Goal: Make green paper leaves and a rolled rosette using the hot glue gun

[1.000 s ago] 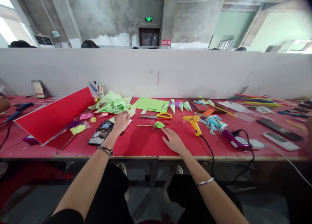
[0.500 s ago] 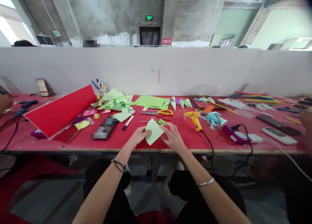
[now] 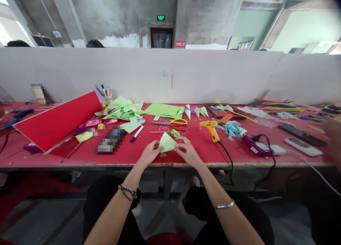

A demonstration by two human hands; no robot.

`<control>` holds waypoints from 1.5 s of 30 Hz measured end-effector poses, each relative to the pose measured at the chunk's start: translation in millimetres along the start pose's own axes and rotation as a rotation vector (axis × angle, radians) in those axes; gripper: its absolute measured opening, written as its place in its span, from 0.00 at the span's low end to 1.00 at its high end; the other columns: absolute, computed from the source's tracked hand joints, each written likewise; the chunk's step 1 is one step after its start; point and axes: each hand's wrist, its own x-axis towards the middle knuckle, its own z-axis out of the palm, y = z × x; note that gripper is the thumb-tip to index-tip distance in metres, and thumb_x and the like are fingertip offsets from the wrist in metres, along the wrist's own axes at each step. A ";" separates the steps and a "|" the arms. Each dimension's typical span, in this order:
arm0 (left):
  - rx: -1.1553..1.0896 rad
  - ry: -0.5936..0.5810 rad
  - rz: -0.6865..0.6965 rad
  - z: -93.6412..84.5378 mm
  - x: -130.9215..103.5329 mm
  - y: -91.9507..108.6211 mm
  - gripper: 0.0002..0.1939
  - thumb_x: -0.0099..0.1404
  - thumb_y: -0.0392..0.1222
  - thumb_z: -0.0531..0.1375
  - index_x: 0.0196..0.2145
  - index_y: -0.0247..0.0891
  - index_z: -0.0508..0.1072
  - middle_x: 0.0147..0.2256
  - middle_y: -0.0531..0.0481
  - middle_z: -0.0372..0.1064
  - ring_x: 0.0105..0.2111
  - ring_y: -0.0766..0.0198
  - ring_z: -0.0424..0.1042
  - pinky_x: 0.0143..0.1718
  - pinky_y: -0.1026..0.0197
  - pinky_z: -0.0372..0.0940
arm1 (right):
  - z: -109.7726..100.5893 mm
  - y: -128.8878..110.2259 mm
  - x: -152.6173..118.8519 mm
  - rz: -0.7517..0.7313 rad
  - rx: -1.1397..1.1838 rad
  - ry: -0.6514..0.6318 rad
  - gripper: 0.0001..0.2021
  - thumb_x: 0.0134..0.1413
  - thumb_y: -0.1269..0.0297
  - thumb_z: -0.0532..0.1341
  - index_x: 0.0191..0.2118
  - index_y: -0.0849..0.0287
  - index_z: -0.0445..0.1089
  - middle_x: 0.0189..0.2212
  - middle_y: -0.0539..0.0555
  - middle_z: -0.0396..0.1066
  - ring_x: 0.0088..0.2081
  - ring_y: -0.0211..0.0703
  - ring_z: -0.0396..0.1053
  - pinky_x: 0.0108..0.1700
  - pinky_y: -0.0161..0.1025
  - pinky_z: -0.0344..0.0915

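A piece of light green paper (image 3: 167, 142) is held up between my two hands over the red table (image 3: 138, 154), near its front edge. My left hand (image 3: 151, 152) pinches the paper's left side. At the right corner, the fingers of my right hand (image 3: 186, 151) close on the same paper. Just behind it lies a small crumpled green piece (image 3: 174, 132), beside a thin stick (image 3: 159, 132). Scissors with yellow handles (image 3: 179, 122) rest farther back.
A yellow glue gun (image 3: 211, 129) with a black cable lies to the right, near a purple power strip (image 3: 254, 146). Green paper scraps (image 3: 122, 110), a marker (image 3: 136, 134) and a tilted red board (image 3: 60, 122) are left. A person's hand (image 3: 331, 128) shows far right.
The green paper has been turned, and its lower edge now looks folded or curled up between my hands. The view has shifted slightly.
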 end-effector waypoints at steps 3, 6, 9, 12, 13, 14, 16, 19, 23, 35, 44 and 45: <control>-0.007 0.021 0.016 -0.4 -2.7 -0.7 0.20 0.51 0.49 0.59 0.39 0.36 0.61 0.33 0.46 0.72 0.30 0.60 0.72 0.32 0.60 0.65 | 1.1 4.3 2.8 0.071 0.130 -0.039 0.10 0.51 0.59 0.55 0.26 0.59 0.68 0.37 0.55 0.65 0.42 0.43 0.63 0.46 0.42 0.59; -0.006 0.028 0.034 -0.2 -4.4 -2.6 0.28 0.51 0.50 0.59 0.46 0.35 0.57 0.32 0.46 0.71 0.33 0.58 0.71 0.32 0.59 0.65 | 2.2 5.7 4.2 0.108 0.261 -0.099 0.10 0.50 0.57 0.55 0.28 0.59 0.65 0.30 0.52 0.66 0.35 0.40 0.65 0.40 0.38 0.62; 0.028 0.006 0.062 0.0 -5.4 -4.1 0.31 0.53 0.51 0.57 0.50 0.34 0.54 0.31 0.46 0.71 0.31 0.58 0.71 0.29 0.61 0.64 | 2.0 4.9 4.7 0.159 0.416 -0.051 0.12 0.51 0.57 0.53 0.38 0.58 0.63 0.31 0.51 0.66 0.33 0.38 0.65 0.37 0.37 0.62; 0.085 -0.101 0.101 -1.1 -7.1 -3.5 0.30 0.54 0.50 0.57 0.52 0.37 0.53 0.31 0.47 0.71 0.31 0.59 0.71 0.29 0.62 0.63 | 0.8 3.2 5.2 0.260 0.572 -0.070 0.17 0.50 0.57 0.54 0.44 0.58 0.59 0.30 0.50 0.67 0.31 0.37 0.65 0.34 0.35 0.62; 0.106 -0.136 0.116 -1.6 -7.6 -3.0 0.29 0.55 0.49 0.56 0.52 0.38 0.54 0.31 0.48 0.71 0.31 0.60 0.71 0.29 0.63 0.63 | 0.6 2.6 5.4 0.283 0.585 -0.126 0.17 0.48 0.57 0.56 0.44 0.58 0.59 0.29 0.50 0.67 0.30 0.37 0.65 0.33 0.35 0.62; 0.127 -0.159 0.134 -2.2 -8.1 -2.4 0.28 0.56 0.49 0.56 0.52 0.39 0.55 0.31 0.48 0.70 0.31 0.60 0.70 0.29 0.63 0.63 | 0.5 2.1 5.5 0.290 0.579 -0.186 0.17 0.47 0.58 0.57 0.43 0.59 0.60 0.28 0.50 0.67 0.29 0.37 0.65 0.31 0.34 0.61; 0.163 -0.188 0.171 -3.1 -8.7 -1.6 0.24 0.57 0.47 0.55 0.51 0.39 0.58 0.33 0.49 0.69 0.31 0.62 0.70 0.30 0.64 0.62 | 1.0 1.9 5.8 0.275 0.555 -0.267 0.16 0.44 0.60 0.59 0.40 0.61 0.63 0.27 0.50 0.67 0.28 0.36 0.65 0.29 0.33 0.61; 0.174 -0.210 0.208 -3.8 -9.3 -1.3 0.18 0.58 0.41 0.51 0.47 0.38 0.63 0.38 0.47 0.68 0.36 0.62 0.68 0.35 0.64 0.62 | 2.3 4.2 6.0 0.267 0.562 -0.189 0.16 0.44 0.60 0.59 0.40 0.60 0.61 0.25 0.48 0.65 0.27 0.36 0.65 0.29 0.33 0.61; 0.262 -0.212 0.205 -3.9 -11.9 0.0 0.25 0.52 0.28 0.46 0.48 0.39 0.64 0.41 0.48 0.67 0.39 0.63 0.66 0.39 0.63 0.62 | 2.9 9.3 5.3 0.317 0.607 -0.021 0.16 0.46 0.60 0.58 0.42 0.57 0.58 0.26 0.48 0.65 0.27 0.37 0.66 0.30 0.35 0.62; 0.429 -0.207 0.382 -2.4 -16.3 3.6 0.19 0.54 0.32 0.54 0.44 0.40 0.69 0.42 0.48 0.66 0.42 0.62 0.65 0.44 0.62 0.60 | 3.6 11.8 5.3 0.345 0.672 0.024 0.18 0.45 0.63 0.58 0.44 0.56 0.56 0.25 0.47 0.65 0.28 0.37 0.65 0.32 0.36 0.61; 0.356 -0.154 0.386 -1.4 -12.2 -2.9 0.09 0.57 0.44 0.57 0.32 0.37 0.74 0.40 0.46 0.64 0.41 0.61 0.65 0.43 0.61 0.60 | 4.1 12.2 2.7 0.269 0.598 -0.105 0.20 0.43 0.64 0.61 0.43 0.57 0.56 0.26 0.48 0.65 0.28 0.38 0.66 0.31 0.36 0.62; 0.340 -0.137 0.384 -1.5 -11.3 -3.7 0.10 0.57 0.45 0.57 0.32 0.37 0.74 0.40 0.46 0.64 0.42 0.61 0.65 0.44 0.61 0.60 | 2.9 11.6 1.8 0.260 0.617 -0.141 0.21 0.43 0.64 0.61 0.45 0.57 0.55 0.28 0.49 0.66 0.30 0.39 0.66 0.32 0.37 0.63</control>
